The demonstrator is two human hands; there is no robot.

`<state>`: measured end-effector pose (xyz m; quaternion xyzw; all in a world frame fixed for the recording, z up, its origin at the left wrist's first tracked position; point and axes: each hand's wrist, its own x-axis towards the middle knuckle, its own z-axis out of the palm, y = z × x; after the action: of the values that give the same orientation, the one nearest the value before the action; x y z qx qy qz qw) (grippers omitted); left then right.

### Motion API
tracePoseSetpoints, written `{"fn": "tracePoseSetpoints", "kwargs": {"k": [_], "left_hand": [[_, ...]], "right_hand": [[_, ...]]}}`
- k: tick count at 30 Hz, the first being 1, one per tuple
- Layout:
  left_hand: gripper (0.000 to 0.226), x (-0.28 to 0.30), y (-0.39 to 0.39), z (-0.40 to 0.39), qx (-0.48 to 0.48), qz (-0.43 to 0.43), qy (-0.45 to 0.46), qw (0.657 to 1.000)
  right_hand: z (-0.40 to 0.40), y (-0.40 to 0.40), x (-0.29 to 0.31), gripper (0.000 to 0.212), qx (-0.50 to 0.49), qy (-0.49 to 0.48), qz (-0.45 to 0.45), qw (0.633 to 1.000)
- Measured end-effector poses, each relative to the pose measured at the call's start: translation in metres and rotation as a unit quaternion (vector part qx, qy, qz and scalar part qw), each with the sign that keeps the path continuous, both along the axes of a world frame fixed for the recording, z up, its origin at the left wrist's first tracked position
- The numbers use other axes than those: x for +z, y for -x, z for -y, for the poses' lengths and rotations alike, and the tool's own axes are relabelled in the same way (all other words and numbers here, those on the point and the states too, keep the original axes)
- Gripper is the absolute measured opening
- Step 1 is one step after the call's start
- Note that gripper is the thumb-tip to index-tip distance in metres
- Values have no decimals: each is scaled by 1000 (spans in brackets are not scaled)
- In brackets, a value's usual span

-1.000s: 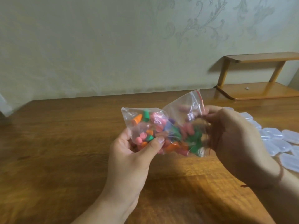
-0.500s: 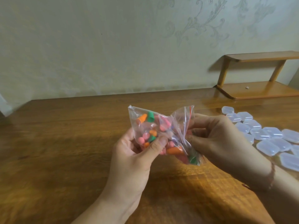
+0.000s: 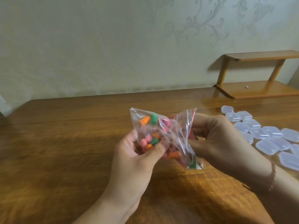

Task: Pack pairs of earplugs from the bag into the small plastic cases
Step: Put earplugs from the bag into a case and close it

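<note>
A clear zip bag point(image 3: 174, 126) with a red seal line holds several orange, pink and green earplugs point(image 3: 144, 121). I hold it above the wooden table in front of me. My left hand point(image 3: 137, 157) grips the bag's left side, thumb pressed on the plastic. My right hand point(image 3: 216, 141) pinches the bag's right side near the seal, fingers curled into the plastic. Several small clear plastic cases point(image 3: 265, 136), all closed, lie on the table to the right of my right hand.
The wooden table point(image 3: 64, 143) runs back to a patterned wall. A two-level wooden shelf point(image 3: 258, 89) stands at the table's back right corner, just behind the cases.
My right hand has moved left and bunched the bag's mouth side, so the bag is folded narrower. More cases show as the hand shifted. My left hand kept its grip.
</note>
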<state>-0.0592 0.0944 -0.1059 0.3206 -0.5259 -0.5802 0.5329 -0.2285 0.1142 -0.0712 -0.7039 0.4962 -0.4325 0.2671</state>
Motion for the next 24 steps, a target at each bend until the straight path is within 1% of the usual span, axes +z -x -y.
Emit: {"fn": "tracePoseSetpoints", "kwargs": {"k": [2, 3, 6, 9, 12, 14, 17, 19, 21, 24], "left_hand": [[38, 1, -1, 0, -9, -18, -7, 1000], [33, 1, -2, 1, -10, -35, -15, 999], [24, 5, -6, 5, 4, -69, -40, 997], [24, 13, -13, 11, 12, -45, -19, 999], [33, 20, -22, 20, 27, -10, 0, 1000], [35, 23, -26, 31, 46, 31, 12, 998], [34, 23, -21, 55, 43, 97, -22, 994], [29, 22, -16, 73, 36, 150, -27, 988], [20, 23, -10, 89, 39, 227, 9, 973], [23, 19, -2, 106, 45, 325, 40, 944]], "right_hand": [[-1, 1, 2, 15, 2, -5, 5, 1000], [-1, 3, 3, 18, 5, -19, 32, 999], [-2, 12, 10, 21, -1, -68, 152, 986], [3, 21, 9, 23, -32, -89, 222, 970], [14, 28, 1, 26, -59, -128, 309, 941], [22, 30, -4, 31, -70, -150, 373, 913], [36, 32, -9, 29, -91, -152, 438, 881], [45, 36, -13, 25, -119, -149, 445, 875], [51, 42, -18, 23, -149, -153, 436, 874], [53, 44, -25, 17, -200, -167, 390, 883]]}}
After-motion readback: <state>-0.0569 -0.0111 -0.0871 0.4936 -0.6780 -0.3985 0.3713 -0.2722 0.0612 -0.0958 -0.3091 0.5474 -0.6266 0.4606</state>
